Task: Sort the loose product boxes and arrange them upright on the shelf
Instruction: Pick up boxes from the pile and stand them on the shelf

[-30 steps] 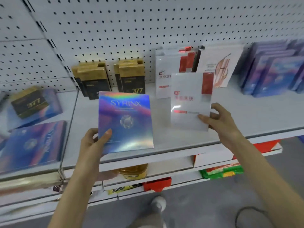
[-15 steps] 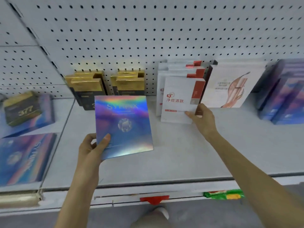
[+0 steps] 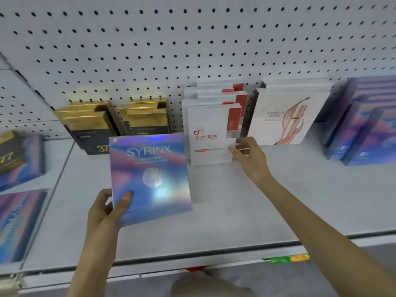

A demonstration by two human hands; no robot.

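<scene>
Right hand [image 3: 249,159] pinches the flat white red-striped carton [image 3: 211,136], standing it upright fronting its row. Left hand [image 3: 105,211] grips the shiny holographic SYRINX box [image 3: 150,176], thumb across its face; release comes next.

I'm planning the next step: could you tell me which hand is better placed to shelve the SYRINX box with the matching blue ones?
Probably the left hand: it already grips the SYRINX box. The right hand is at the white box, though nearer the blue stack.
</scene>
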